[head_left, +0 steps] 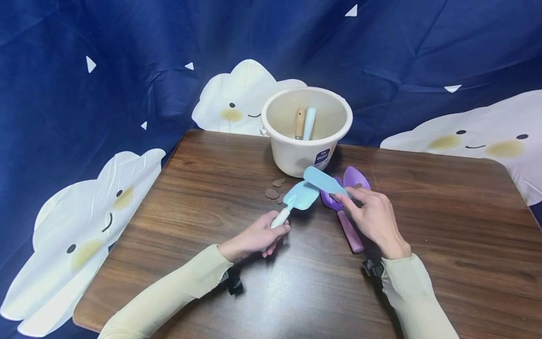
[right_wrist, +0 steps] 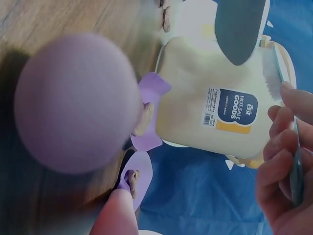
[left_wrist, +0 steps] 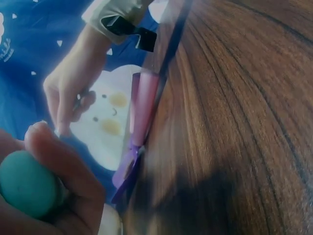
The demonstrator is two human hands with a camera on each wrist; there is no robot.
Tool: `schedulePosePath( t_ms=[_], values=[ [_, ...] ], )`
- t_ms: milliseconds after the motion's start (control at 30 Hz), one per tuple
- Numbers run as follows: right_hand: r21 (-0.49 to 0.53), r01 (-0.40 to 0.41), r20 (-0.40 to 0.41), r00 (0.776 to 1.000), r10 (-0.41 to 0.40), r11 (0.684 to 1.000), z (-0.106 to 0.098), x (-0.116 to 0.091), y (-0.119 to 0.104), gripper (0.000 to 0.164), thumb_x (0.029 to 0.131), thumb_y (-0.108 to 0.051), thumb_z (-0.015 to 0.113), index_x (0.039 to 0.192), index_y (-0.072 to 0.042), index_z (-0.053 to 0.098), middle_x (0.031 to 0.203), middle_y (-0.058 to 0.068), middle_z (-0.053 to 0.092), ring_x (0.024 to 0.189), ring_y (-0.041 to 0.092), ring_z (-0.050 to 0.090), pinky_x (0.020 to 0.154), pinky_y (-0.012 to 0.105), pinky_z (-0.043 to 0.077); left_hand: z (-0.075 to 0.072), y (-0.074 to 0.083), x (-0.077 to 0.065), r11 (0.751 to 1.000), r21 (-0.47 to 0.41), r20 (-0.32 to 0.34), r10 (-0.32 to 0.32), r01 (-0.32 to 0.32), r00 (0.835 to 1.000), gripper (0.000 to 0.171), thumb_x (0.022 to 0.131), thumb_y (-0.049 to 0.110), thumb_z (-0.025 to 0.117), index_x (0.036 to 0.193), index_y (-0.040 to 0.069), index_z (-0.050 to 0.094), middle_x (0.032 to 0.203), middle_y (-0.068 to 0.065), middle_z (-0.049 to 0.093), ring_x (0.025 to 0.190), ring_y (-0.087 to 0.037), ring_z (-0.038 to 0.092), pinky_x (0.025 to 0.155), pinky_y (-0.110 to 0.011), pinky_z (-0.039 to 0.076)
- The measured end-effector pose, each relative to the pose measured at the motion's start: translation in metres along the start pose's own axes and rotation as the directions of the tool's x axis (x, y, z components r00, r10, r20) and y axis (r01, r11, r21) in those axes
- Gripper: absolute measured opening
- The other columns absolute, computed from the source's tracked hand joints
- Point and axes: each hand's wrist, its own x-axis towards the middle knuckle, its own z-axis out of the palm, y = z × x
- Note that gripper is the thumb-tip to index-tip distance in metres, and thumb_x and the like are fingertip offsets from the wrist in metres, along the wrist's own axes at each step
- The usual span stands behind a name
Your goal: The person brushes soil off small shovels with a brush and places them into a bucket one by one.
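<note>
My left hand (head_left: 271, 233) grips the pale handle of a broad light blue hand trowel (head_left: 301, 195). In the left wrist view, the rounded teal handle end (left_wrist: 29, 183) pokes out of that fist. Thumb and fingers of my right hand (head_left: 374, 214) pinch a narrow light blue trowel (head_left: 323, 180), angled up to the left; its end overlaps the broad blade's edge in the head view. Below the right hand lie two purple trowels, one with a pink handle (head_left: 350, 233), the other showing its purple blade (head_left: 355, 177). Brown pieces (right_wrist: 144, 120) lie on their blades.
A white bucket (head_left: 292, 153) with a label stands at the table's back edge, a wooden handle (head_left: 299, 123) and a light blue handle (head_left: 310, 123) upright inside. Several flat brown pieces (head_left: 272, 193) lie before it. A blue cloud-print curtain (head_left: 139, 42) hangs behind the wooden table (head_left: 203, 197).
</note>
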Motion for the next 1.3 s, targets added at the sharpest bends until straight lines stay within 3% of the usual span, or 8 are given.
schedulePosePath(
  t_ms=[167, 300, 400, 567, 833, 1067, 1300],
  values=[
    [0.029, 0.009, 0.031, 0.999, -0.010, 1.000, 0.001, 0.000, -0.003, 0.026, 0.081, -0.017, 0.077, 0.103, -0.003, 0.074, 0.092, 0.015, 0.075, 0.076, 0.031, 0.070, 0.066, 0.046, 0.054, 0.004, 0.004, 0.000, 0.995, -0.092, 0.033, -0.026, 0.029, 0.999, 0.034, 0.089, 0.011, 0.047, 0.118, 0.001, 0.032, 0.072, -0.005, 0.046, 0.044, -0.013, 0.048, 0.039, -0.024, 0.046],
    [0.080, 0.003, 0.067, 0.998, -0.008, 0.997, 0.004, 0.000, -0.006, 0.026, 0.080, -0.016, 0.079, 0.102, -0.004, 0.075, 0.092, 0.012, 0.075, 0.080, 0.025, 0.071, 0.069, 0.035, 0.054, 0.005, 0.006, -0.001, 0.988, -0.152, 0.081, -0.024, 0.036, 0.996, 0.044, 0.081, 0.004, 0.045, 0.120, -0.001, 0.025, 0.079, -0.010, 0.049, 0.048, -0.016, 0.052, 0.044, -0.027, 0.050],
    [0.126, 0.001, 0.103, 0.995, -0.014, 0.992, 0.006, 0.000, -0.011, 0.025, 0.079, -0.015, 0.079, 0.102, -0.005, 0.076, 0.095, 0.012, 0.075, 0.086, 0.024, 0.072, 0.074, 0.032, 0.055, 0.006, 0.006, -0.002, 0.988, -0.155, 0.119, -0.009, 0.027, 0.993, 0.046, 0.082, -0.001, 0.045, 0.122, -0.002, 0.022, 0.087, -0.011, 0.050, 0.052, -0.017, 0.055, 0.049, -0.027, 0.053],
    [0.174, -0.001, 0.192, 0.981, -0.032, 0.985, 0.007, 0.002, -0.021, 0.026, 0.082, -0.019, 0.077, 0.104, -0.005, 0.075, 0.100, 0.011, 0.074, 0.094, 0.022, 0.071, 0.080, 0.040, 0.057, 0.007, 0.006, -0.002, 0.992, -0.128, 0.184, 0.025, -0.001, 0.983, 0.047, 0.088, -0.006, 0.047, 0.126, -0.003, 0.020, 0.091, -0.009, 0.050, 0.061, -0.017, 0.057, 0.058, -0.027, 0.053],
    [0.142, 0.058, 0.322, 0.941, -0.102, 0.988, 0.005, 0.002, -0.034, 0.023, 0.085, -0.030, 0.074, 0.103, -0.016, 0.076, 0.091, -0.005, 0.074, 0.071, 0.006, 0.058, 0.061, 0.023, 0.052, 0.008, 0.003, -0.001, 0.989, -0.149, 0.273, 0.065, -0.024, 0.960, 0.043, 0.090, -0.008, 0.052, 0.120, -0.004, 0.022, 0.087, -0.004, 0.054, 0.066, -0.018, 0.063, 0.068, -0.032, 0.057],
    [0.127, 0.172, 0.328, 0.922, -0.205, 0.977, 0.002, 0.003, -0.037, 0.023, 0.084, -0.029, 0.074, 0.102, -0.013, 0.076, 0.093, -0.001, 0.075, 0.078, 0.008, 0.067, 0.068, 0.029, 0.056, 0.008, 0.002, 0.000, 0.986, -0.162, 0.319, 0.080, -0.030, 0.944, 0.043, 0.089, -0.009, 0.053, 0.122, -0.008, 0.026, 0.085, -0.007, 0.056, 0.067, -0.016, 0.064, 0.069, -0.029, 0.057],
    [0.027, 0.201, 0.326, 0.924, -0.198, 0.979, -0.001, 0.003, -0.038, 0.028, 0.083, -0.035, 0.075, 0.103, -0.015, 0.077, 0.094, 0.000, 0.076, 0.079, 0.014, 0.070, 0.054, 0.026, 0.050, 0.008, 0.000, 0.000, 0.979, -0.200, 0.332, 0.105, -0.039, 0.937, 0.043, 0.089, -0.012, 0.052, 0.125, -0.010, 0.028, 0.083, -0.006, 0.056, 0.068, -0.017, 0.063, 0.070, -0.030, 0.057]
  ],
)
